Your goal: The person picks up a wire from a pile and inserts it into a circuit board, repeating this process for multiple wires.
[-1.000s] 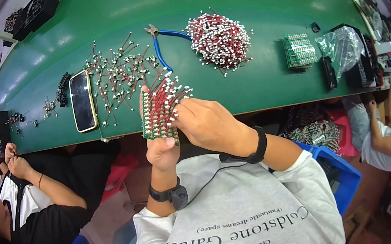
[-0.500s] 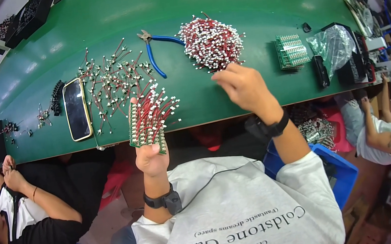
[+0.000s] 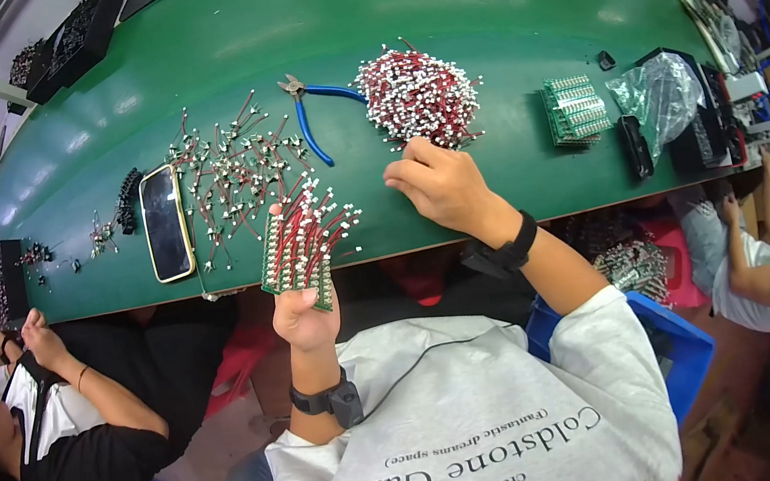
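My left hand (image 3: 307, 320) grips a green circuit board panel (image 3: 295, 276) by its near end, thumb on top. Short red wires with white connectors (image 3: 314, 219) stand up from much of the panel. Just in front of a heaped pile of red wires with white connectors (image 3: 419, 91), my right hand (image 3: 438, 185) is closed in a pinch. Whatever its fingertips hold, if anything, is too small to make out. Blue-handled cutters (image 3: 309, 132) lie left of the pile, one handle reaching to it.
Loose wired pieces (image 3: 240, 168) are scattered beside a phone (image 3: 166, 223). On the right lie stacked green panels (image 3: 577, 110), a clear plastic bag (image 3: 657, 95) and a black case (image 3: 635, 146). A blue bin (image 3: 684, 345) stands below the table edge. People sit at both sides.
My right hand has moved left, away from the wire pile and toward the panel. My left hand keeps its grip on the panel. The whole view has shifted slightly.
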`<state>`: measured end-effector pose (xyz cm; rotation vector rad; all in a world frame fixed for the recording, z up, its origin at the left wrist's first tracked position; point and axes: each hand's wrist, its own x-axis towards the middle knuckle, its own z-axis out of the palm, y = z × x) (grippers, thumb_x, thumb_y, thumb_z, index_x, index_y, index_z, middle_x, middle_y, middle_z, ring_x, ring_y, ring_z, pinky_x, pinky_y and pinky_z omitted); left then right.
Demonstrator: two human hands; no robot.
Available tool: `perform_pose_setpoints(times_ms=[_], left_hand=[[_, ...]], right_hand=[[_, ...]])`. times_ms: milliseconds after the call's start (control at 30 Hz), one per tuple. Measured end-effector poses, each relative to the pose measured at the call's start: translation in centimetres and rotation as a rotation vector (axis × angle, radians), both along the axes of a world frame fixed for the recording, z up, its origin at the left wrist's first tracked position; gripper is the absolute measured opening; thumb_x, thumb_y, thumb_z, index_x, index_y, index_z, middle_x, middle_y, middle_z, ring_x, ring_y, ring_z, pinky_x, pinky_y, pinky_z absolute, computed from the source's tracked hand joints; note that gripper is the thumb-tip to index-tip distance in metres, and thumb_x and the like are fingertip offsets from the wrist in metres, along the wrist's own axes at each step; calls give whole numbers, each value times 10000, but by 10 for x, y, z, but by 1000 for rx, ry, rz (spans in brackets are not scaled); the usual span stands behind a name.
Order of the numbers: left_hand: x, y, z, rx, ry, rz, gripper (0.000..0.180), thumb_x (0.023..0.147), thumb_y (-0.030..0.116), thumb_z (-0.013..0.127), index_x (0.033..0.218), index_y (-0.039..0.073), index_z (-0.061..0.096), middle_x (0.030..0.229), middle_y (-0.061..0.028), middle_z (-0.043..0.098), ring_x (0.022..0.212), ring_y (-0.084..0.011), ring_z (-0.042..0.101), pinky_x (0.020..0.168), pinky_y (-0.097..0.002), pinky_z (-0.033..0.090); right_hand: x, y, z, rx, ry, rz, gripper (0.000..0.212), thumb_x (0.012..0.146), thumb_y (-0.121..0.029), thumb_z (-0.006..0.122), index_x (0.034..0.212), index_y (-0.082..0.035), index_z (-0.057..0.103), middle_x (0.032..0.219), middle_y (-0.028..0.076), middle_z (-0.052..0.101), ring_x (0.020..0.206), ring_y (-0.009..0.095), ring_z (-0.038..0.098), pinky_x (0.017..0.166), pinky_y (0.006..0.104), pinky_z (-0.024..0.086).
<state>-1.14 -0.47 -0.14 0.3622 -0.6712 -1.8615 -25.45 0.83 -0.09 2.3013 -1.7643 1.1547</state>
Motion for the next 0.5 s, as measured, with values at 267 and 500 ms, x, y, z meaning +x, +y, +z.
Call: perform_pose_setpoints(times_ms=[267, 500], left_hand=[[-1, -7, -2, 70, 49, 86, 903, 701, 91, 538, 1534, -37, 214, 1469, -218, 452, 1345, -307, 467, 1172, -435, 302], [-7, -9, 2, 113, 102, 89, 875, 721, 98, 523, 1537, -15, 228, 1449, -200, 474, 1319, -309, 486, 1165, -438, 310]], right_hand=[[32, 3, 32, 301, -929, 304, 110, 982, -83, 587, 975, 17, 632, 928, 54, 581, 720, 82, 537, 634, 234, 445], [43, 16, 43, 569, -1184, 453, 145, 991, -85, 577, 1045, 36, 636, 894, 25, 561, 713, 69, 504, 624, 228, 431]])
